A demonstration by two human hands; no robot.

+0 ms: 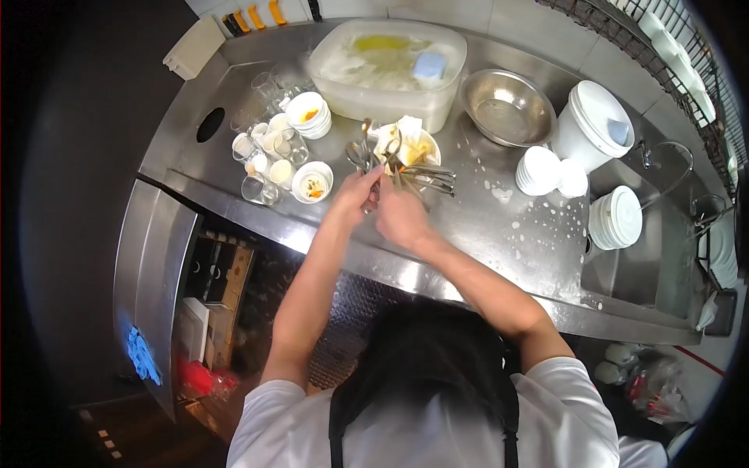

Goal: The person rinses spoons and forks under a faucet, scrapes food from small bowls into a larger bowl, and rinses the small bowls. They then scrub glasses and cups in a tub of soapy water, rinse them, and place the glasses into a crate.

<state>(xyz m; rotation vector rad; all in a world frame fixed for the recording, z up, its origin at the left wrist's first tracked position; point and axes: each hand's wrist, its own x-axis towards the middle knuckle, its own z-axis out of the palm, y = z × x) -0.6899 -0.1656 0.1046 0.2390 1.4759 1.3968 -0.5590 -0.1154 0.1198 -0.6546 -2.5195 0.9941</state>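
Gripping cutlery (pixel 431 176), the left hand (pixel 359 192) and right hand (pixel 402 210) meet on the tub's (pixel 374 101) near side; spoons (pixel 357 154) point from the fingers (pixel 370 181) tubward, other pieces crosswise, nearer the right hand.

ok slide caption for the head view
Left hand and right hand meet at cutlery, before a tub with a blue sponge.

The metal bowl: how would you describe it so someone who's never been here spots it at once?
On the stainless-steel counter, find the big plastic tub of murky water at the back. Just right of it, left of the white bucket, sits the round metal bowl. Its shiny bare metal sets it apart from the smaller white bowls stacked nearby.
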